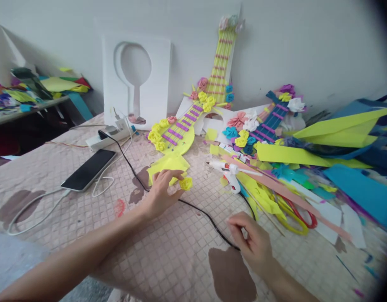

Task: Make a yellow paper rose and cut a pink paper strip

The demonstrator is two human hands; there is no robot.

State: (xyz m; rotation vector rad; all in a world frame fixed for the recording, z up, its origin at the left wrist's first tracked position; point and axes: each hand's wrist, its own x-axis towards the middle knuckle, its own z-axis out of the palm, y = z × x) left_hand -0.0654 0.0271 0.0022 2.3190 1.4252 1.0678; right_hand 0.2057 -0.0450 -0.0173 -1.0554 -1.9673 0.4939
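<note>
My left hand (162, 191) reaches over the table with a small yellow paper flower (186, 183) between its thumb and fingers. Just beyond those fingers lie sheets of yellow paper (171, 162). My right hand (252, 240) is lower right, its fingers curled in, with nothing visible in them. A black cord (209, 216) runs across the table and passes beside the right hand. Above that hand a white glue gun (231, 174) rests on its side. Behind the paper leans a yellow paper guitar (185, 140) with purple strips and yellow flowers.
A phone (89, 170) with a white cable and a power strip (110, 136) are on the left. A white board with a cut-out (162, 79) leans on the wall, near a taller yellow guitar neck (223, 63). Right: a blue guitar (273, 119), scissors (294, 222) and paper scraps.
</note>
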